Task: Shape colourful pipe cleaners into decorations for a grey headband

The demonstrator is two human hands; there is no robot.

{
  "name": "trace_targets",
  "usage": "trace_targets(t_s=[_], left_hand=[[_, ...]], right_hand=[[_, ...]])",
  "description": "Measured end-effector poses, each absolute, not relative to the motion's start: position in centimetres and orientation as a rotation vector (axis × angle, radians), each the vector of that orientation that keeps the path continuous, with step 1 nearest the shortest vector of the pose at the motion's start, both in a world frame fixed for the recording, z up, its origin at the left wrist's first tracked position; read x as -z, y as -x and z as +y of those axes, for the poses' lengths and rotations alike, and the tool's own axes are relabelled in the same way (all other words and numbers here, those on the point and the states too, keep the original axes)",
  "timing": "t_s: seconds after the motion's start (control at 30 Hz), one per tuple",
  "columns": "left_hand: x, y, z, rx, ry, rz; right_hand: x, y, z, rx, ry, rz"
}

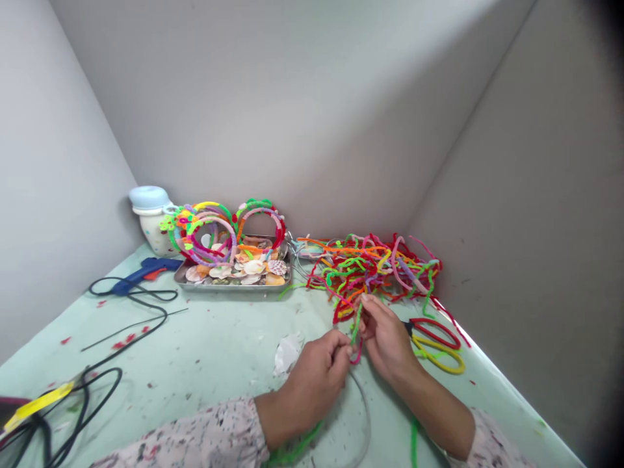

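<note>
While both hands work close together at the lower middle of the frame, the right hand's fingers are pinched closed on a green pipe cleaner, with a pink loop hanging just below. The left hand's fingers are curled shut, but what they grip is hidden. A thin grey hoop curves down from the hands.

Three grey walls box in the pale green tabletop, which narrows into the far corner. On the right, a heap of many tangled pipe cleaners runs up to the wall, too knotted to count. One pair of scissors with red and yellow handles lies just beside the right hand, near the wall.

Upper left of the hands stands one steel tray of seashells, with at least three pipe-cleaner-wrapped headbands leaning over it; the exact number is hard to tell. One lidded ceramic jar stands behind them. Farther left lies one blue glue gun, its black cord looping over the tabletop.

Left of the hands, there is a stretch of flecked tabletop, with one white paper scrap near the left hand — more black cable bunches at the lower left corner.
</note>
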State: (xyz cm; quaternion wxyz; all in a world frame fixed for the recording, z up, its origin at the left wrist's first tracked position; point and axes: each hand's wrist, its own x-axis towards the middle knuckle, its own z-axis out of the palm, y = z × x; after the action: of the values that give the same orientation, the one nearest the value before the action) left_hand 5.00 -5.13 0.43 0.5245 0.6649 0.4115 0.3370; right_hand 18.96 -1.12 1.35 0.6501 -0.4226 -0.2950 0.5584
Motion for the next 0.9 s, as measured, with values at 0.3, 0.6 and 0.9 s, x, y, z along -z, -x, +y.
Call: trace_targets(t_s=[0.3, 0.6, 0.9], left_hand=[[-1.1, -4.9, -4.8, -0.778, -1.688, 1.028], [-0.7, -5.2, -4.9, -0.791, -1.583, 1.031], [-0.1, -5.2, -4.8, -0.776, -1.514, 1.044]], right_hand=[[-1.0, -19.4, -0.7, -1.124, 1.029, -0.689], [-1.4, -19.4, -0.8, -1.195, 0.987, -0.598], [-0.6, -19.5, -1.0, -1.219, 0.962, -0.731]])
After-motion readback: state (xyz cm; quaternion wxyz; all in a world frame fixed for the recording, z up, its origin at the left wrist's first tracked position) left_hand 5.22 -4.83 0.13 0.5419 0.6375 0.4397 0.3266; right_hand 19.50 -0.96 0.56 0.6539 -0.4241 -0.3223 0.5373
